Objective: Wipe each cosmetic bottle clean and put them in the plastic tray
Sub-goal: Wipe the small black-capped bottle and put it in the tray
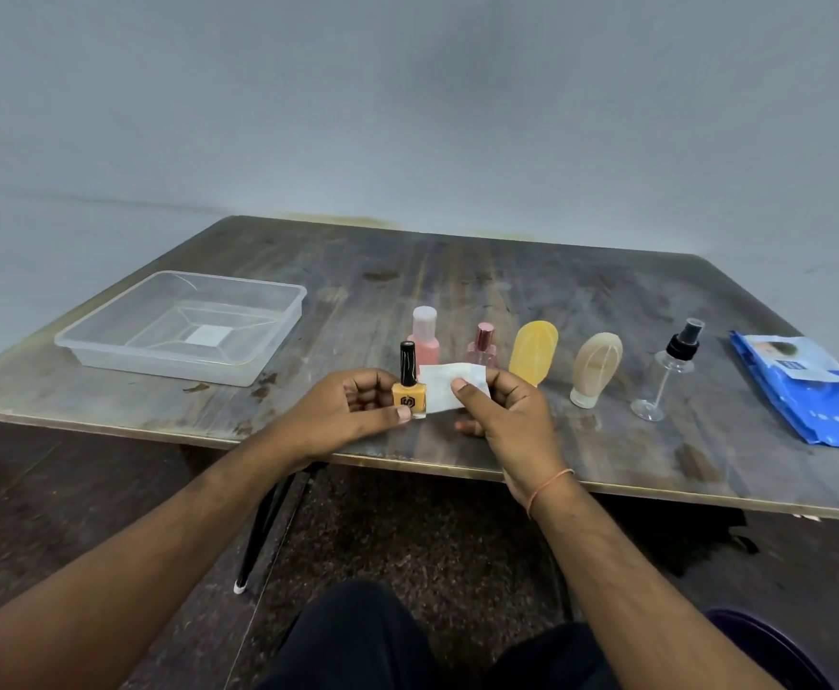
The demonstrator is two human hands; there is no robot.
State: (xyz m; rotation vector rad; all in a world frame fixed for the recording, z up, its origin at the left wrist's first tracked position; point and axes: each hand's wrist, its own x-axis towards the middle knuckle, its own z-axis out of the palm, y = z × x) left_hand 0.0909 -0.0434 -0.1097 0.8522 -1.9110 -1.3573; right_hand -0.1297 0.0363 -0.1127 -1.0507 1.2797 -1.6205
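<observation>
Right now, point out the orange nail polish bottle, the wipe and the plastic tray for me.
orange nail polish bottle (409, 394), head view, on its orange glass body.
wipe (444, 393), head view, on the middle of the white sheet.
plastic tray (278, 325), head view, on its right wall.

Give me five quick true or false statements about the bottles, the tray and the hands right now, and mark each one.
1. The left hand holds the orange nail polish bottle. True.
2. The right hand holds a sponge. False: it pinches a white wipe.
3. The plastic tray holds two bottles. False: none are in it.
4. The clear spray bottle stands upright. True.
5. The blue wipes pack lies beside the tray. False: it lies at the table's far right.
</observation>
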